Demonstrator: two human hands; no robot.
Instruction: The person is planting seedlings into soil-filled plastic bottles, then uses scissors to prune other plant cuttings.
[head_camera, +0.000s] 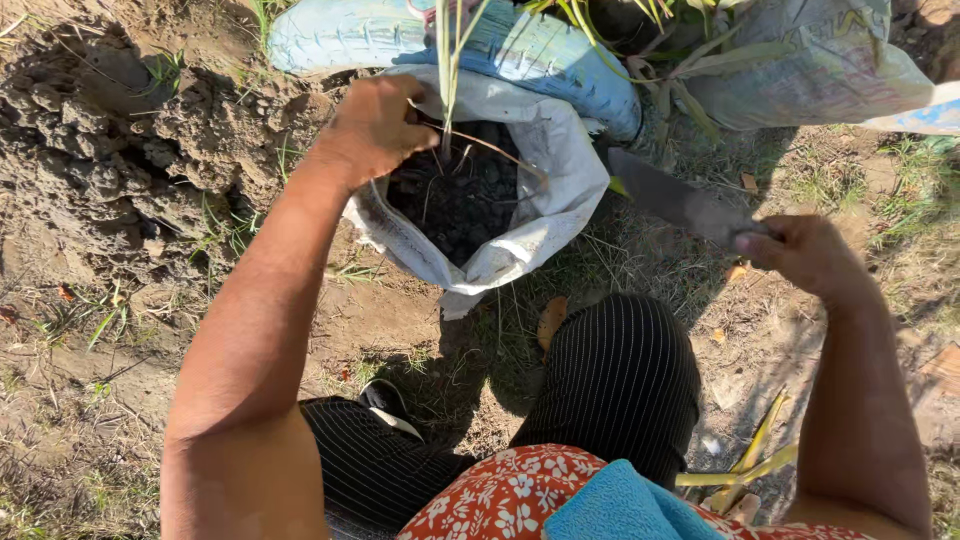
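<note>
My left hand (378, 122) is closed around the base of a thin green plant stalk (446, 60) that stands in a white woven sack (560, 170) filled with dark soil (462, 195). The sack's rim is rolled down and it sits on the ground in front of my knees. My right hand (805, 252) grips the handle of a large knife (670, 198), whose dull blade points left toward the sack without touching it.
A mound of clumpy dug earth (120, 150) lies to the left. A pale blue tyre (520, 50) and another woven sack (820, 70) lie behind the soil sack. Cut green leaf strips (750, 465) lie by my right knee.
</note>
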